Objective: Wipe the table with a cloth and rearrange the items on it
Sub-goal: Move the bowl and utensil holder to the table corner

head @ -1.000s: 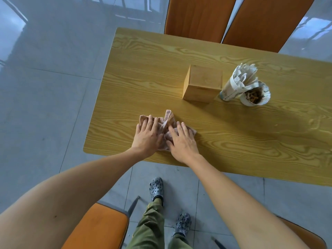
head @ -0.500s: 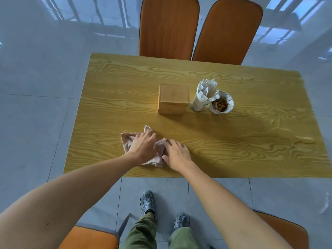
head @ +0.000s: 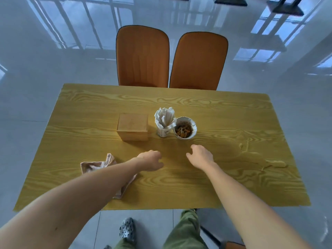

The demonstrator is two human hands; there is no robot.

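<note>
A crumpled pinkish cloth (head: pixel 95 165) lies on the yellow wood-grain table (head: pixel 233 169) near its front left, partly hidden under my left forearm. My left hand (head: pixel 150 159) hovers past the cloth, fingers loosely curled, holding nothing. My right hand (head: pixel 200 156) is beside it, fingers apart and empty. Beyond the hands stand a tan box (head: pixel 133 126), a white cup of paper-wrapped sticks (head: pixel 164 123) and a white cup of brown bits (head: pixel 185 128), the two cups touching.
Two orange chairs (head: pixel 142 56) (head: pixel 198 61) stand at the table's far edge. The corner of another orange seat (head: pixel 233 246) shows by my legs. Glossy grey tile floor surrounds the table.
Both hands have let go of the cloth and moved forward toward the box and cups. The cloth stays at the front left. The view has pulled back and up.
</note>
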